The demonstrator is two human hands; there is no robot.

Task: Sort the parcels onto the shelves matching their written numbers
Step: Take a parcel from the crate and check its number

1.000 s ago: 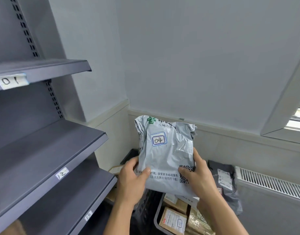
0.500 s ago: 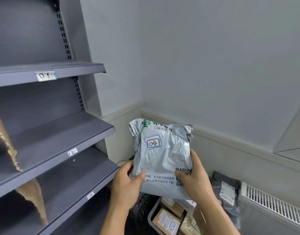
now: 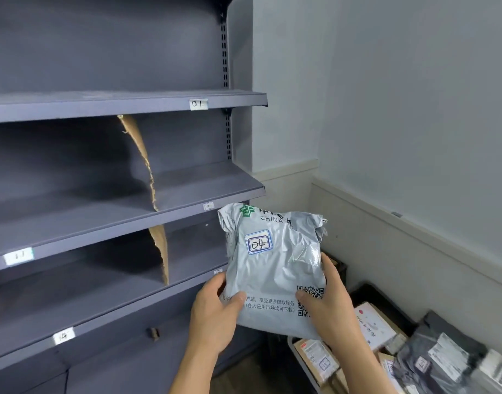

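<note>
**You are holding the 04 parcel up in front of the shelving unit's right end.**

On the dark shelving unit, cardboard dividers are standing upright and splitting the two middle shelves into compartments, and paper tags are showing on the shelf edges, among them 01 and 14. Just in front of the unit's lower right corner, your left hand is gripping the grey parcel by its bottom left edge, thumb pressing on the front and fingers wrapping behind. Its 04 label is facing you. Your right hand is clasping the parcel's right edge the same way. On the floor to the right of the unit, a crate is holding labelled cardboard boxes, and dark mailer bags are lying at its far right.
</note>
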